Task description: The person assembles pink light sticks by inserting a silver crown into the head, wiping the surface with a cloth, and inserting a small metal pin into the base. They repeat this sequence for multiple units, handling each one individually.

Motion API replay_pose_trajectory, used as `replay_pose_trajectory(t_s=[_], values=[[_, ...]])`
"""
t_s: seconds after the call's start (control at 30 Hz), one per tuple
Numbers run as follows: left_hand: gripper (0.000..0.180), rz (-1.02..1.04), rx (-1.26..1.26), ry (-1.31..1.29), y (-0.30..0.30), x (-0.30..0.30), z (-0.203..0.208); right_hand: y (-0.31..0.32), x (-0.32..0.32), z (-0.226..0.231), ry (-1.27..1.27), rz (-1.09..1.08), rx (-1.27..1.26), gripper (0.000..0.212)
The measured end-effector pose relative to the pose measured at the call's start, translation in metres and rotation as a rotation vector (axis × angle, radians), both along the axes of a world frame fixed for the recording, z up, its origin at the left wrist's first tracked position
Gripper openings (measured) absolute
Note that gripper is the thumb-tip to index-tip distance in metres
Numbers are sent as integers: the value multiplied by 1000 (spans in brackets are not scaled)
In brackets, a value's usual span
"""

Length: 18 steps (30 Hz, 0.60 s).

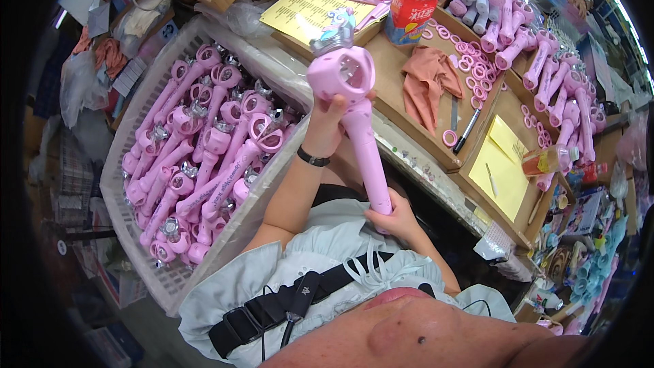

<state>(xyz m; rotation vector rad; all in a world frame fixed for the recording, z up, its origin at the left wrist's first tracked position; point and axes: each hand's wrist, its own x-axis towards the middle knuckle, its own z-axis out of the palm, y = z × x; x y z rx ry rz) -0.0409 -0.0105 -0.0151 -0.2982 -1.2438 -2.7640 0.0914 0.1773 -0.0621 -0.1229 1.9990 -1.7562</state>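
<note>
Pink toy wand (354, 116) held upright in both hands, over the lap, between the white crate (136, 232) on the left and the cardboard bench (409, 75) ahead. Left hand (327, 126) is closed around the neck just under the round head, thumb up on the head's lower edge. Right hand (395, 218) is wrapped around the bottom end of the handle. Shaft runs free between the two grips, tilted a bit, head toward the bench. Silver-blue crown piece (334, 31) sits on top of the head. Crate is full of same pink wands (204, 150). Red-capped drink bottle (411, 5), pink rings (470, 61) and a peach cloth (429, 75) on the bench
</note>
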Motion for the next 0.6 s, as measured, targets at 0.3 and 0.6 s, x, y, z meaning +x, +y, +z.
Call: replay_pose_trajectory(t_s=[0.3,0.6], values=[[56,204,-389,48,-17,-8,18,15,-1,5,-288,104,-309,34],[49,55,-94,29,-17,-4,10,22,-6,5,-496,253,-679,39]])
